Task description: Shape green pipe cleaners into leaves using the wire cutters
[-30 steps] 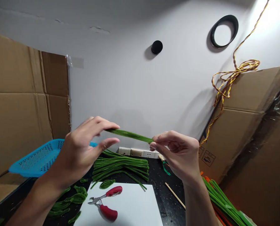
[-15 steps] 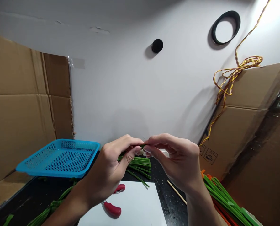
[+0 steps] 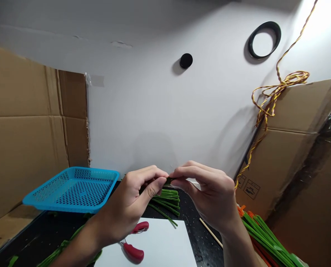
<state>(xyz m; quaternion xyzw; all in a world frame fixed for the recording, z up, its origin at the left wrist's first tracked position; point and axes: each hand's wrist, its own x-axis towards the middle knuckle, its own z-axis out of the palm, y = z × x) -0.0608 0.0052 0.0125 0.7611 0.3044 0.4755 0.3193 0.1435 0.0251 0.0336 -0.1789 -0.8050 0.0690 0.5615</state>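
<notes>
My left hand [image 3: 139, 202] and my right hand [image 3: 207, 194] meet at the fingertips above the work surface. Both pinch a short dark green piece, which looks like part of a pipe cleaner [image 3: 168, 181]; most of it is hidden by the fingers. Behind and below my left hand lies a bundle of green pipe cleaners [image 3: 168, 202], partly covered by that hand. Red-handled pliers [image 3: 134, 253] rest on a white board [image 3: 165, 244] beneath my hands, their jaws hidden behind my left forearm.
A blue perforated basket [image 3: 70, 205] stands at the left. Looped green strands [image 3: 56, 254] lie in front of it. To the right are a thin wooden stick [image 3: 210, 233] and green and orange pipe cleaners [image 3: 268, 237]. Cardboard [image 3: 26, 141] flanks the left; a cardboard box [image 3: 290, 159], the right.
The whole view has shifted slightly, so things sit a little lower. Both hands keep their pinch on the green piece, and my right fingers have shifted slightly over it.
</notes>
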